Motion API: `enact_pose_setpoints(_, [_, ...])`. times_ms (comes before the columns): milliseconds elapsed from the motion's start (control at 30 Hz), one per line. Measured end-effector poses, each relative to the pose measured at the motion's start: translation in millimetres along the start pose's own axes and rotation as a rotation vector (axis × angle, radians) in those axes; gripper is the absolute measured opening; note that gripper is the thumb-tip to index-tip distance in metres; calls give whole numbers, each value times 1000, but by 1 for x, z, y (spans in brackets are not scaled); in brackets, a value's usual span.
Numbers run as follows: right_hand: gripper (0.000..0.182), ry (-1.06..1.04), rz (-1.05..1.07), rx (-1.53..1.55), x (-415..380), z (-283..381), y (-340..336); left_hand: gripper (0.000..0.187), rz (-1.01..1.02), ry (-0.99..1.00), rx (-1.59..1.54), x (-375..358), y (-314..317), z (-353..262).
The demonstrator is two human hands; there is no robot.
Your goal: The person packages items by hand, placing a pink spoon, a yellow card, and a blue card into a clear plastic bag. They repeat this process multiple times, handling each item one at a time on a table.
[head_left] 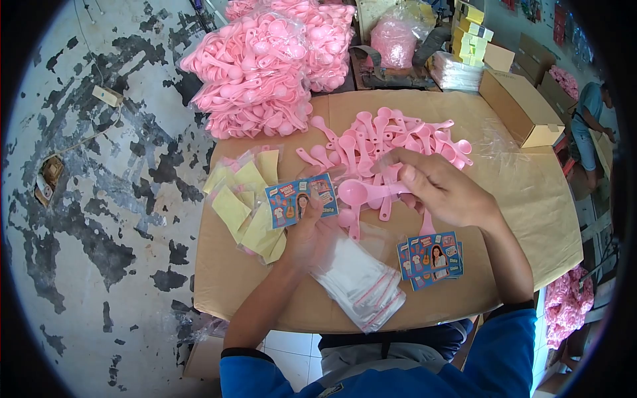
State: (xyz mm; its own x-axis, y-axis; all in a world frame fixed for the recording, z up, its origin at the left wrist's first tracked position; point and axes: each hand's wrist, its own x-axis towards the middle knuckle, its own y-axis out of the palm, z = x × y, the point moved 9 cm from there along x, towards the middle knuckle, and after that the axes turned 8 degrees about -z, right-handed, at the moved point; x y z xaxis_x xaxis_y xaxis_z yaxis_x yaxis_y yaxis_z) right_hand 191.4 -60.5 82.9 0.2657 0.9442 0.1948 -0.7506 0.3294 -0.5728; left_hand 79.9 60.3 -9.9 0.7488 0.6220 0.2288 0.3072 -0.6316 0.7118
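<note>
My left hand (304,229) pinches a blue printed card (282,202) with its thumb on the card's face. Beneath that hand lies a stack of clear plastic bags (365,282) with red-striped edges. My right hand (451,189), fingers curled, grips a pink measuring spoon (353,192) by the handle, its bowl pointing toward the card. Just beyond both hands spreads a loose pile of pink spoons (381,136). A small stack of the blue cards (431,261) rests below my right hand. Packed clear bags with yellowish cards (232,209) lie to the left.
Big clear sacks of pink spoons (255,73) stand at the table's far left. An open cardboard box (521,109) sits at the far right. Brown paper (531,199) covers the table. Yellow boxes (470,40) are stacked behind, and another person (587,119) is at the right.
</note>
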Motion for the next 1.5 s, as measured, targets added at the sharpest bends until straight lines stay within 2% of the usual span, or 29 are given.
enact_pose_setpoints(100, [45,18,78,161,-4,5,4,58,22,-36,63,-3,-1,8])
enact_pose_setpoints(200, [33,-326,-98,143,-8,26,14,67,145,-170,-29,-7,9,22])
enact_pose_setpoints(233, [24,-289,-101,146,-7,26,18,70,201,-231,-80,-9,14,27])
enact_pose_setpoints(333, [19,-360,-174,53,-9,30,7,75,228,-94,86,-3,23,11])
enact_pose_setpoints(433, [17,-197,-169,-77,-17,37,-15,69,72,-197,-108,4,-2,23])
enact_pose_setpoints(500, [15,-343,-306,-56,-26,47,-39,64,-35,-228,-62,9,-9,26])
enact_pose_setpoints(567, [9,-302,-308,-137,-35,57,-54,64,-113,-218,58,13,-11,22])
enact_pose_setpoints(667, [8,-335,-112,-270,-36,57,-34,68,-158,-145,277,16,-6,13])
enact_pose_setpoints(733, [7,-284,-150,-261,-35,57,-39,68,-166,-121,324,17,-8,12])
enact_pose_setpoints(833, [10,-265,-251,-178,-39,52,-49,78,-54,-105,414,15,6,10])
enact_pose_setpoints(900, [9,-237,-417,61,-38,60,-57,74,145,-27,444,11,20,10])
enact_pose_setpoints(1000, [6,-269,-453,45,-37,56,-50,75,348,127,619,-7,44,10])
enact_pose_setpoints(1067, [7,-343,-381,-80,-29,53,-24,76,429,182,831,-18,60,14])
enact_pose_setpoints(1100, [6,-287,-344,-47,-25,49,-15,75,458,169,967,-23,66,18])
enact_pose_setpoints(1167, [7,-176,-266,20,-17,40,1,56,414,34,1157,-28,52,37])
enact_pose_setpoints(1267, [9,-369,-397,36,-16,40,-1,47,204,-223,1009,-23,26,46])
enact_pose_setpoints(1333, [13,-516,-676,-97,-16,54,-25,44,267,-252,779,-24,39,39])
enact_pose_setpoints(1400, [16,-490,-676,-79,-13,49,-29,43,367,-334,572,-30,55,34])
enact_pose_setpoints(1467, [19,-297,-394,88,-3,21,-16,44,504,-460,386,-41,71,35])
enact_pose_setpoints(1500, [19,-260,-359,113,-1,15,-12,43,493,-392,441,-37,70,31])
